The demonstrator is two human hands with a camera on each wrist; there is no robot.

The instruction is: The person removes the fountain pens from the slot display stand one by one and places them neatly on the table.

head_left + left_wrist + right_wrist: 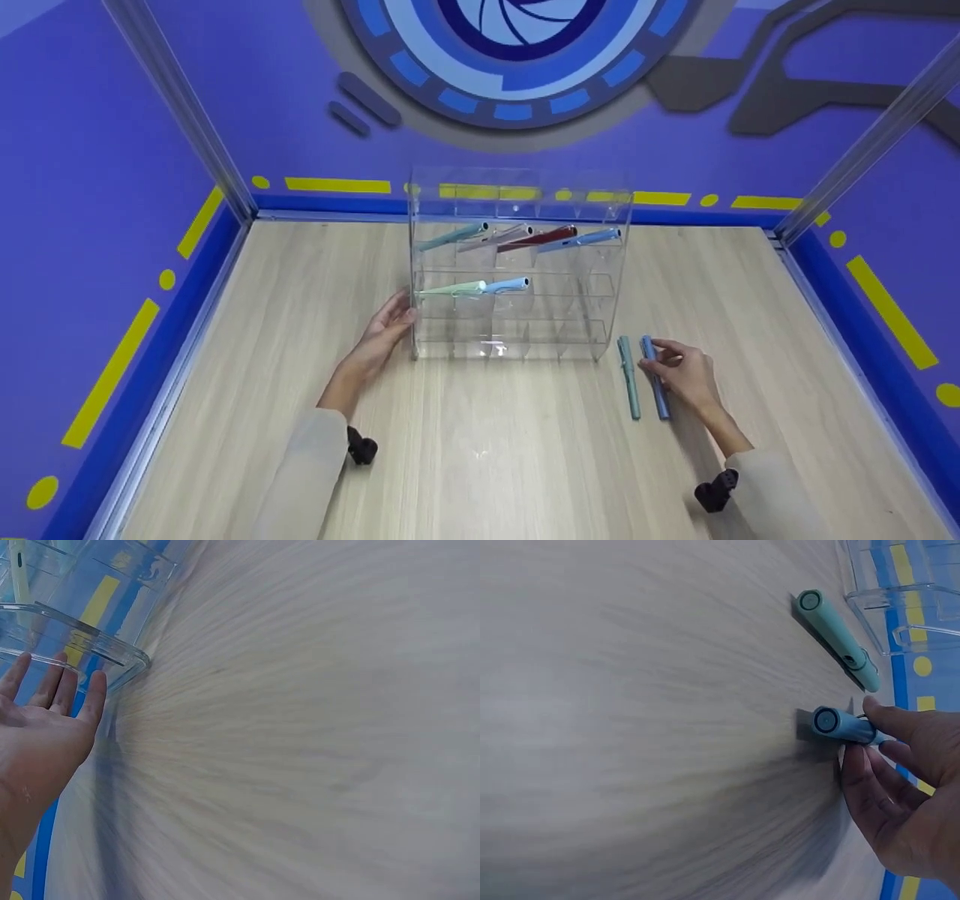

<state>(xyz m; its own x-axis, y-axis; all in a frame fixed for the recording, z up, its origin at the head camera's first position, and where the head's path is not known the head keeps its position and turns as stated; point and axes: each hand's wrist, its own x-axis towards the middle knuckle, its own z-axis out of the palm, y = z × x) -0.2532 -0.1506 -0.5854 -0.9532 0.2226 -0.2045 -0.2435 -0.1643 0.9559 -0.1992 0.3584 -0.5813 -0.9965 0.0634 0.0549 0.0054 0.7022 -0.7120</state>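
Note:
My right hand (688, 375) pinches a blue pen (660, 394) between thumb and fingers near its far end, to the right of the rack. A green pen (630, 382) lies on the table just left of it, almost parallel. In the right wrist view, the blue pen's round end (826, 720) faces the camera. At the left side of a clear acrylic pen rack (525, 326), my left hand (379, 341) rests its fingertips against the wall. Its fingers look fairly straight in the left wrist view, palm (45, 739) showing.
Across an upper tier of the rack lie a teal pen (455, 236), a pale pen (499, 239), a dark red pen (540, 238) and a blue one (585, 240). Below them sit a light green pen (454, 288) and a light blue pen (508, 285). Patterned walls enclose the wooden table (480, 457).

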